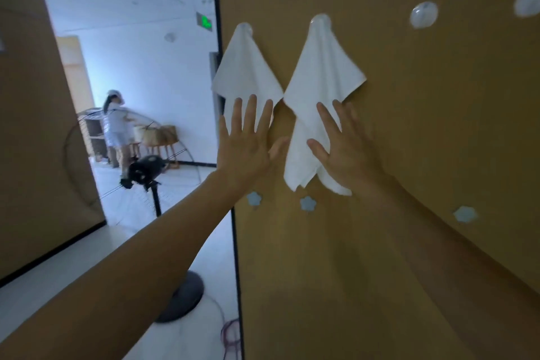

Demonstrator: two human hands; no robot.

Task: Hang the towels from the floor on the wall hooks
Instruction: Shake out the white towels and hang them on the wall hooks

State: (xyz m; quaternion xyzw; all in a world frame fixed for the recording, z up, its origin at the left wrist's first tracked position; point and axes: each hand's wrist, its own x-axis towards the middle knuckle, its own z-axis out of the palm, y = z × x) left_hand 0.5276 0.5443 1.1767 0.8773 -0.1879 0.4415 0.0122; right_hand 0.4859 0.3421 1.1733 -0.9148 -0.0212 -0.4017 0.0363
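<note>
Head view, read left to right against the brown wall panel. Well off its left edge, in the bright room beyond, a person in pale clothes stands by some baskets. Nearer that edge a standing fan rises on a pole from a round base. Just inside the panel's left edge hangs the left towel, white and caught by one corner on a clear round hook high on the panel. The left hand is flat, its fingers straight and spread, with the fingertips over that towel's bottom corner. Toward the panel's middle the right towel hangs from a second round hook. The right hand, also flat and spread, lies over this towel's lower part. Farther right on the panel are two more round hooks in the same row. Low on the panel, below the hands, three pale flower-shaped hooks sit in a line.
</note>
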